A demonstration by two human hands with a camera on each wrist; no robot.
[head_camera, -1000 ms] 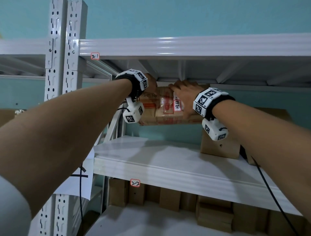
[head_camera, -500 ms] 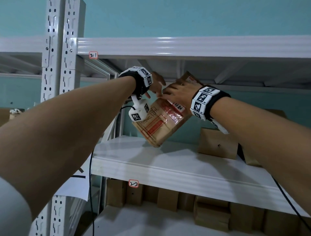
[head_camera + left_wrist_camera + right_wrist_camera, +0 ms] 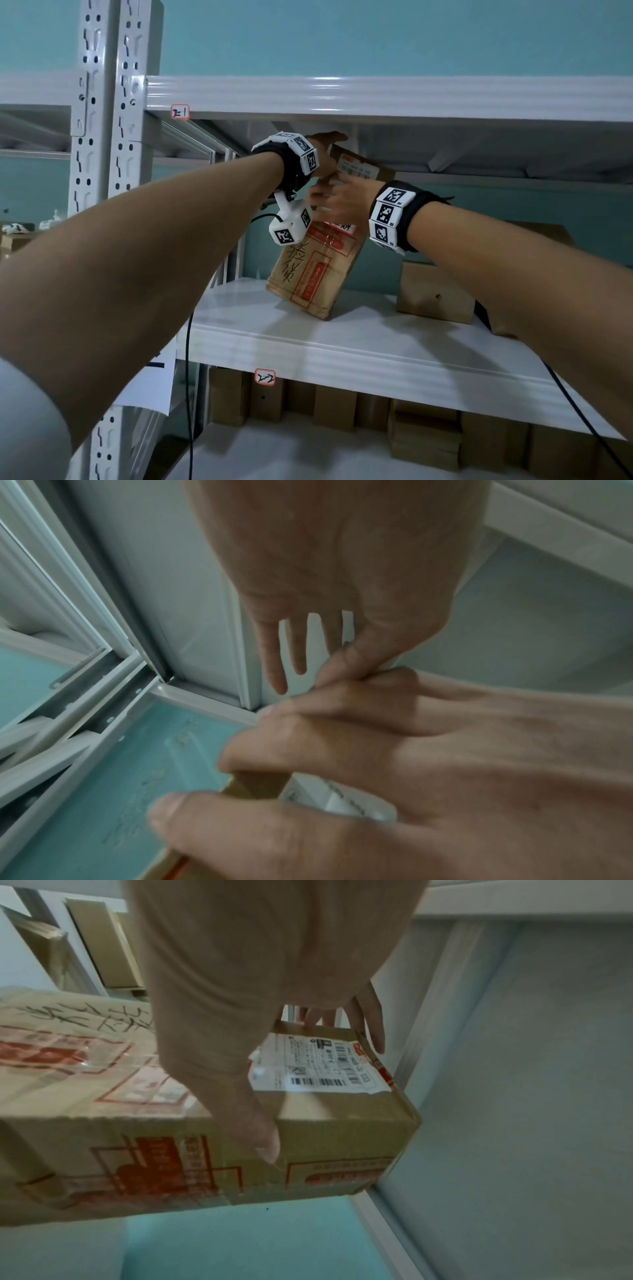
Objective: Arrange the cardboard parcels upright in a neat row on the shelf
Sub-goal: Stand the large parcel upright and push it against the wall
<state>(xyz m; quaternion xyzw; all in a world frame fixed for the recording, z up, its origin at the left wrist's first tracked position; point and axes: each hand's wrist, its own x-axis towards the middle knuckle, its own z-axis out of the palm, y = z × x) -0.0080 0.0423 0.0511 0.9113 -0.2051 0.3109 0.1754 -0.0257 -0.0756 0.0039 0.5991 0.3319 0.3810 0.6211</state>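
A brown cardboard parcel [image 3: 308,274] with red print and black handwriting leans steeply over the white middle shelf [image 3: 342,346], its lower corner at or just above the board. My right hand [image 3: 337,205] grips its upper part: in the right wrist view the thumb [image 3: 267,1150] lies on the parcel's [image 3: 325,1139] side face and the fingers [image 3: 371,1034] hook over the far edge by the white shipping label [image 3: 325,1066]. My left hand [image 3: 325,150] sits at the parcel's top end, close under the upper shelf. In the left wrist view its fingers [image 3: 274,656] are straight and hold nothing.
Another plain cardboard box [image 3: 435,294] stands on the same shelf to the right. A row of boxes [image 3: 335,407] fills the shelf below. The upper shelf beam [image 3: 376,99] is close above my hands. A perforated upright post [image 3: 113,137] and a black cable [image 3: 187,377] are at the left.
The parcel was held level near the upper shelf; it has turned towards upright and come down, its lower corner now at the shelf board. My right hand slid to its upper part.
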